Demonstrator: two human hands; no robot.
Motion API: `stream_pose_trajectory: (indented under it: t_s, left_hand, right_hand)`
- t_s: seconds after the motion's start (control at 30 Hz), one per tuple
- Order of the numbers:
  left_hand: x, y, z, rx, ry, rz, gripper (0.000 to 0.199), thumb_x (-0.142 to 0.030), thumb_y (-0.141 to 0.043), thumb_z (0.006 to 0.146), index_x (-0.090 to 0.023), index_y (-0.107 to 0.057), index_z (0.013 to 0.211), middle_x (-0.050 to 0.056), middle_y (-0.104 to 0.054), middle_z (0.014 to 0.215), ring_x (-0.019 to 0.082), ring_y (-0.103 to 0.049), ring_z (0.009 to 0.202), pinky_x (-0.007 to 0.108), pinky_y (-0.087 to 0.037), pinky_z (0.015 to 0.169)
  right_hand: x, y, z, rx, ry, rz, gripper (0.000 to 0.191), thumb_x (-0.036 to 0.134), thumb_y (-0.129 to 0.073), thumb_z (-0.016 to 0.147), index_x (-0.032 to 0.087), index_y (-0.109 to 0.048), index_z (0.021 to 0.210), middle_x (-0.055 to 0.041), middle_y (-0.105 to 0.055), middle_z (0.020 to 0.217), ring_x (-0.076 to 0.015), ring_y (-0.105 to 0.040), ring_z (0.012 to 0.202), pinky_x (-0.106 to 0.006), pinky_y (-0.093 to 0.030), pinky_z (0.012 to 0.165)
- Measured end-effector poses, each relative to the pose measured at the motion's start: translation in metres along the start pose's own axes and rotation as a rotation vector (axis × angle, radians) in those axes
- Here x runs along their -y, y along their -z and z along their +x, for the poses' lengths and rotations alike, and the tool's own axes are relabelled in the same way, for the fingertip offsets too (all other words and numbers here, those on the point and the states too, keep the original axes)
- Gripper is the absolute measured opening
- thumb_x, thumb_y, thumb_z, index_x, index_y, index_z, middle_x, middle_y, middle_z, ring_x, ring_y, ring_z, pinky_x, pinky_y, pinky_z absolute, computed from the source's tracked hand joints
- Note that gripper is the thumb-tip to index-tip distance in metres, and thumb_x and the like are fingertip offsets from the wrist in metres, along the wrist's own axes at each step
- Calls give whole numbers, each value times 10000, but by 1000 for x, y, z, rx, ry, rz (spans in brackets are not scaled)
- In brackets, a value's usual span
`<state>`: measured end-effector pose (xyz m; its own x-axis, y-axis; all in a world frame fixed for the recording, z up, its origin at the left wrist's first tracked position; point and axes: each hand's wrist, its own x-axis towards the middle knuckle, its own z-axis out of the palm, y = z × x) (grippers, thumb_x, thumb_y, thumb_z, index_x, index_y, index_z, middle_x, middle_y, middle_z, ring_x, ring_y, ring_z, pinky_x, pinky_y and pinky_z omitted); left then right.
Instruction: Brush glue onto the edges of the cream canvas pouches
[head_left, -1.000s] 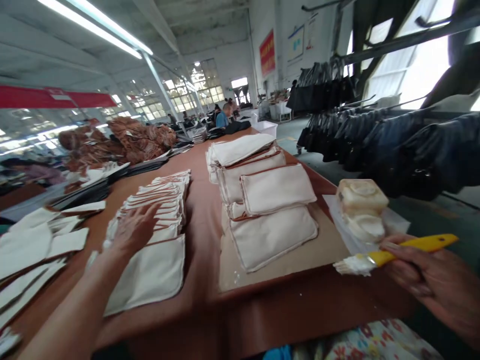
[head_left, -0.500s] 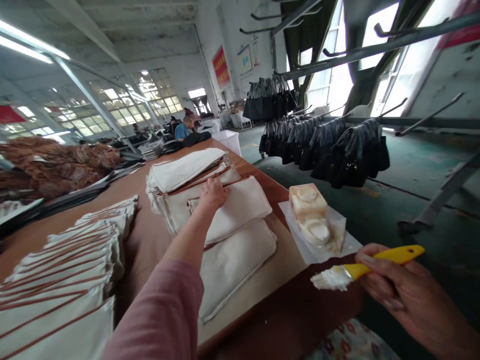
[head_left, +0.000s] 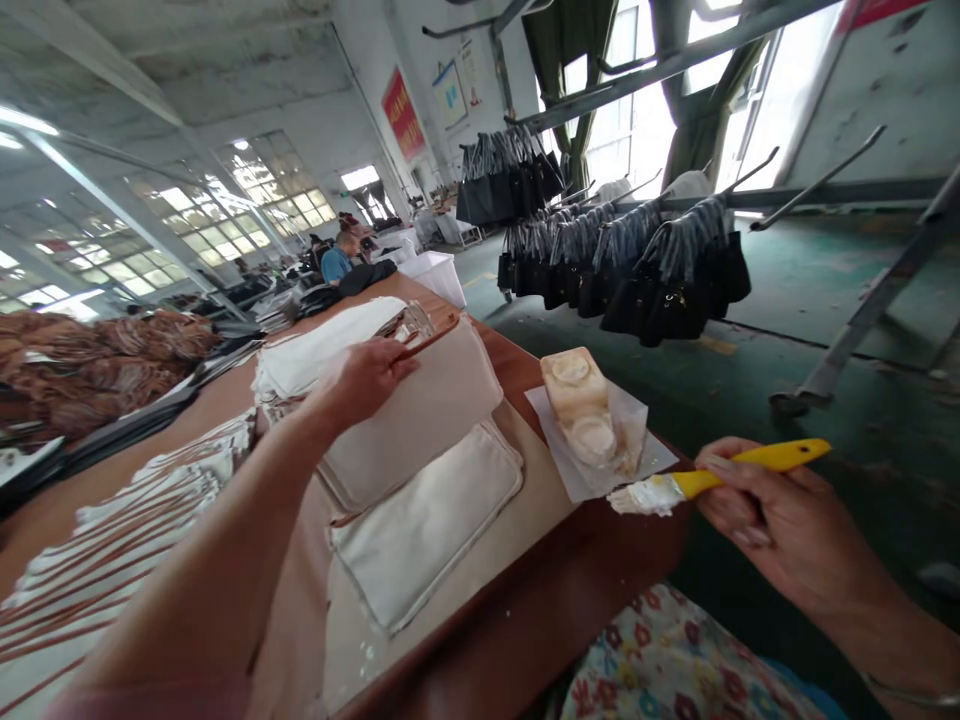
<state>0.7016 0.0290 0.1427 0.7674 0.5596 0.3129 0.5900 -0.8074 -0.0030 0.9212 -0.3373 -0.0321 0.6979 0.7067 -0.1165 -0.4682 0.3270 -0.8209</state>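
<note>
My left hand (head_left: 371, 378) is closed on the brown-trimmed upper edge of a cream fabric panel (head_left: 427, 405), which tilts up from the board. In front of it, another cream fabric piece (head_left: 431, 525) lies flat on a beige board (head_left: 517, 535). Off the table's right edge, my right hand (head_left: 772, 525) grips a brush (head_left: 701, 482) by its yellow handle; white paste coats the bristles. Left of the brush stands a paste-crusted container (head_left: 576, 385) on white paper (head_left: 634, 425). A stack of cream pieces (head_left: 322, 345) lies behind my left hand.
A fanned row of cream pieces with brown edges (head_left: 135, 540) covers the table's left side. Beyond are a brown heap (head_left: 112, 360) and dark flat pieces (head_left: 127, 430). Black bags (head_left: 645, 290) hang from a metal rack at right. A person in blue (head_left: 337, 260) sits far back.
My left hand has moved left and taken hold of a panel's edge, raising it away from the front piece. My right hand still holds the brush. The whole view has shifted.
</note>
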Motion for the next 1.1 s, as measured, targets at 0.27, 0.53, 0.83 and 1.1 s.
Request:
stream_pose_trajectory:
  t_s: [0.27,0.53,0.83,1.1]
  left_hand:
    - [3,-4,-113,131,50,-317,398,-569,-580,872,-216,-757,931,32,-735,880,205,-652,793,263,-485,707]
    - [-34,-144,-224,108,204,109,305,-291,-519,935,-219,-691,1176,98,-684,1068,268,-622,1003,367,-475,835]
    - [-71,-159,-188,26,219,99,144,-315,-597,934,-216,-660,1017,71,-659,999,247,-616,957,330,-428,762]
    - [-80,-146,-229,-186,-71,123,185,-231,-492,987,-220,-621,854,62,-663,890,219,-594,862,347,-424,829]
  right_hand:
    - [14,14,-6,14,61,19,109,238,-721,852,184,-663,776,52,-404,470,-61,-307,380,-220,-213,395]
    - [-1,10,-22,23,39,-27,94,217,-736,821,165,-664,791,66,-397,446,-43,-299,346,-195,-208,378]
    - [-3,-22,-40,80,20,-41,129,216,-750,809,174,-633,775,66,-403,445,-41,-302,339,-186,-215,370]
    - [-4,-11,-39,65,42,-64,132,224,-754,811,169,-636,795,74,-401,454,-40,-301,343,-183,-228,365]
